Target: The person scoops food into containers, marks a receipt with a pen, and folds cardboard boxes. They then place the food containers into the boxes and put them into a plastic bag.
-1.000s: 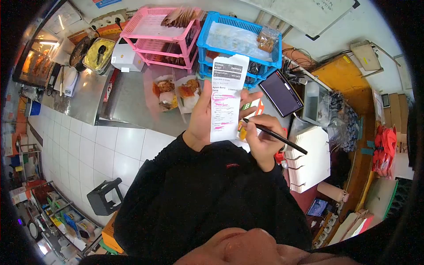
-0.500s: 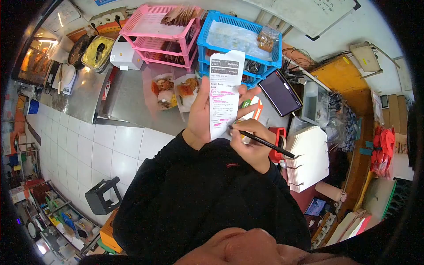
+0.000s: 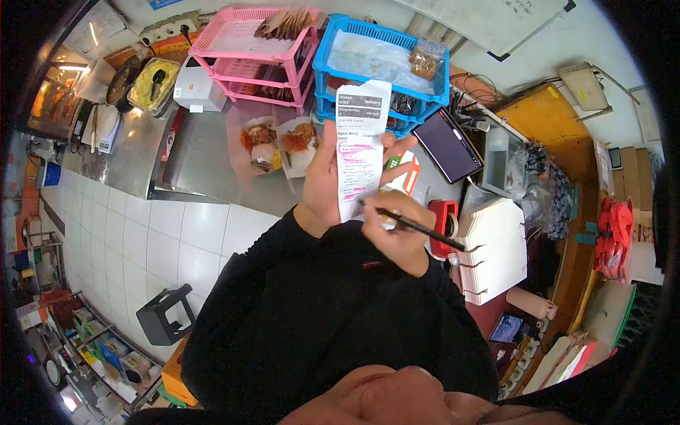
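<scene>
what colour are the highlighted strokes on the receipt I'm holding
Pink; the highlighted strokes on the receipt show best in the head view.

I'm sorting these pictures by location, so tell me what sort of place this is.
Probably a takeaway food counter: food portions on open wrappers lie on a metal worktop, and the slip in the left hand reads "Delivery".

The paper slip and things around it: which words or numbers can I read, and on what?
"Queue": paper slip, top line, left.
"Delivery": paper slip, top line, right.
"Ayam Bang": paper slip, lower down.
Too small or blurred: the slip's other print and numbers, the writing on the whiteboard, blue sign, orange-and-green card, black top's red mark.
</scene>
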The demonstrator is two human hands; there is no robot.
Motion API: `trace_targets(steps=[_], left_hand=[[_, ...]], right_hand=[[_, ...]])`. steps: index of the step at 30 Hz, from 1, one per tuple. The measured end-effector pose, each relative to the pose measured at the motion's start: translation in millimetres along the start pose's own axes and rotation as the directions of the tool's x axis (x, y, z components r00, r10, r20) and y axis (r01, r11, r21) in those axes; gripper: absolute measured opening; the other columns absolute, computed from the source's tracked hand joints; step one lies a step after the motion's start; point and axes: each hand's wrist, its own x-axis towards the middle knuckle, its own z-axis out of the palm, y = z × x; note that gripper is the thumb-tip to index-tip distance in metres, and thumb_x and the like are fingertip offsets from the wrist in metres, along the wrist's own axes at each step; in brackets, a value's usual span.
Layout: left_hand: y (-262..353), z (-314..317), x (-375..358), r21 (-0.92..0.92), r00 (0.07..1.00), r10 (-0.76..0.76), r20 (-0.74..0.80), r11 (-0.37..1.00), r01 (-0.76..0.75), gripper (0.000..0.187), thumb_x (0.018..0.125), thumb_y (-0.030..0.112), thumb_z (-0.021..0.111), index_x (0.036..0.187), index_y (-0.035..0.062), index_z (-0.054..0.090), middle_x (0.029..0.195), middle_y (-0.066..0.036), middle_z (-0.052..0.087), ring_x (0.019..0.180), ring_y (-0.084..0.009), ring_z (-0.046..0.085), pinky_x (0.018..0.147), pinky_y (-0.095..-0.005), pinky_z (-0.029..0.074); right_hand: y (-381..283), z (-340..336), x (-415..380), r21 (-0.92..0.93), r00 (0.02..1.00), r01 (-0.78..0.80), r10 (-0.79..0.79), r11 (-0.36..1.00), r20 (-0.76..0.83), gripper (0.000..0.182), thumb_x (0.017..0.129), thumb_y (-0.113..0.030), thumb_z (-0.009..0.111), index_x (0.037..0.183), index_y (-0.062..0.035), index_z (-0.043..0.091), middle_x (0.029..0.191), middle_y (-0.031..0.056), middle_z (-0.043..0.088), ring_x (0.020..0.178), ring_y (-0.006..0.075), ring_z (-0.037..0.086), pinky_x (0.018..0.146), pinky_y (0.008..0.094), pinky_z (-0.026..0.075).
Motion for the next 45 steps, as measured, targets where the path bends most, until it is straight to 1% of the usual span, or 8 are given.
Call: trace_targets(steps=[6,14,26,30,31,34,38,45], left_hand=[[-3,-3,5,-0.017,0.999,-0.033,0.001,0.999,0.033,0.059,0.093,0.058,0.027,0.131,0.0146,0.043,0.108,-0.013,0.05,0.127,-0.0356,0.035,0.108,-0.0554,0.024],[-10,-10,13,-0.108,0.996,-0.069,0.049,0.991,0.074,0.06,0.094,0.055,0.029,0.132,0.0101,0.04,0.111,-0.014,0.051,0.126,-0.035,0.037,0.106,-0.0536,0.027],[-42,-94,53,0.23,0.959,-0.132,-0.25,0.954,0.191,0.059,0.094,0.054,0.03,0.124,0.0064,0.046,0.11,-0.014,0.055,0.118,-0.03,0.047,0.101,-0.0457,0.036],[-75,-281,79,0.944,0.886,0.328,-0.327,0.15,0.293,0.051,0.096,0.044,0.036,0.124,0.003,0.05,0.112,-0.014,0.058,0.104,-0.0239,0.053,0.09,-0.0344,0.04],[-77,-362,71,0.841,0.954,0.276,-0.118,-0.484,0.243,0.056,0.093,0.044,0.043,0.129,0.0018,0.045,0.113,-0.02,0.055,0.112,-0.0332,0.049,0.095,-0.0386,0.037],[-98,-297,71,0.522,0.889,0.453,-0.07,-0.743,0.419,0.054,0.087,0.039,0.054,0.124,0.001,0.048,0.108,-0.023,0.055,0.11,-0.0375,0.049,0.094,-0.0424,0.039],[-134,-285,78,0.723,0.948,0.196,-0.252,-0.613,0.319,0.056,0.081,0.037,0.062,0.121,0.001,0.049,0.104,-0.023,0.056,0.105,-0.0377,0.054,0.087,-0.0456,0.045],[-129,-302,66,0.923,0.976,0.114,-0.188,-0.318,0.215,0.053,0.073,0.006,0.055,0.125,0.0035,0.047,0.091,-0.025,0.063,0.083,-0.04,0.061,0.077,-0.0455,0.049]], right_hand=[[16,-19,-1,-0.182,0.965,0.059,-0.103,0.982,-0.241,0.009,0.076,0.005,0.064,0.084,0.0018,0.061,0.078,0.01,0.063,0.07,0.0133,0.061,0.064,0.0226,0.047],[210,-166,-103,-0.182,0.499,-0.821,0.525,0.541,-0.69,0.017,0.084,-0.018,0.058,0.087,-0.0028,0.064,0.082,0.0112,0.065,0.074,0.0202,0.062,0.067,0.0333,0.049],[239,-155,-152,-0.584,0.708,-0.69,0.232,0.428,-0.667,0.04,0.074,-0.015,0.067,0.111,-0.0024,0.055,0.1,0.0181,0.052,0.089,0.0316,0.053,0.082,0.0378,0.043],[230,-124,-130,-0.478,0.775,-0.501,0.129,0.722,-0.618,0.025,0.077,-0.012,0.067,0.096,-0.001,0.057,0.09,0.0136,0.056,0.087,0.0279,0.054,0.075,0.0364,0.044],[245,-113,-128,-0.344,0.762,-0.576,0.334,0.742,-0.555,0.026,0.077,-0.011,0.065,0.099,-0.0014,0.057,0.092,0.0132,0.057,0.085,0.0253,0.056,0.073,0.0336,0.046],[289,-74,-95,-0.436,0.734,-0.676,0.494,0.594,-0.466,0.053,0.072,-0.032,0.072,0.112,-0.0018,0.053,0.103,0.0183,0.058,0.095,0.0301,0.057,0.08,0.0402,0.046],[336,-63,-65,-0.458,0.436,-0.863,0.772,0.214,-0.462,0.065,0.07,-0.045,0.068,0.113,0.0013,0.053,0.108,0.0233,0.057,0.103,0.036,0.057,0.086,0.0442,0.047],[319,-89,-104,-0.769,0.791,-0.473,0.591,0.429,-0.156,0.036,0.083,-0.03,0.053,0.079,0.0044,0.062,0.073,0.0222,0.065,0.069,0.0333,0.066,0.061,0.0409,0.053]])
